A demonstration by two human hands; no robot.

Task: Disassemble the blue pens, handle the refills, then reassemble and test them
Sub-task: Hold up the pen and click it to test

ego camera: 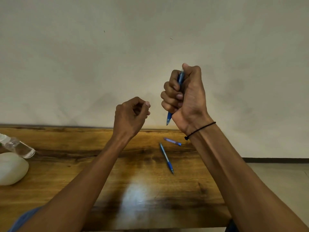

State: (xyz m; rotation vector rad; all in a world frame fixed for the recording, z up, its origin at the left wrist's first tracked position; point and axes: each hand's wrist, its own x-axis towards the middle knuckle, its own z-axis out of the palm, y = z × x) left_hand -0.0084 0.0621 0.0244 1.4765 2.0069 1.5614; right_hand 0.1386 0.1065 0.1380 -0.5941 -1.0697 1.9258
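Wooden table [66, 173], two blue pens [166, 158] [172, 141], bottle [16, 146], white object [11, 168]

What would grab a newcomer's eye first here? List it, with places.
The right hand stands out, raised in a fist around a blue pen, tip pointing down, with a black cord at the wrist. To its left, the left hand hangs loosely curled, holding nothing visible. Below them, two more blue pens lie on the wooden table.

Your arms: bare to the elbow, no sleeves.
Your right wrist [200, 129] carries a thin black cord bracelet [199, 130], knot on its inner side; your left wrist [122, 137] wears nothing.
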